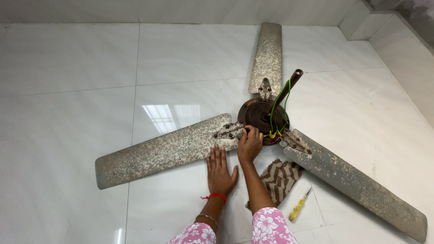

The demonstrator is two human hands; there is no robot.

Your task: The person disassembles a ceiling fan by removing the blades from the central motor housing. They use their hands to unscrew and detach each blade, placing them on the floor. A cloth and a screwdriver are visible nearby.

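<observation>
The rusty ceiling fan [263, 116] lies on the floor [68, 135]. Its hub bracket is pinched by the right hand [249, 144]; the left hand [220, 171], spread flat, rests just beside. Likely heavy, rigid, gritty; best gripped at the hub.

I see an old, stained ceiling fan [264, 117] lying on the glossy white floor [68, 113], its three blades spread out. My left hand [220, 171] lies flat, fingertips on the edge of the left blade [162, 151]. My right hand [249, 143] is closed at that blade's bracket by the rusty motor hub. A yellow screwdriver [298, 207] and a striped cloth [280, 178] lie nearby.
</observation>
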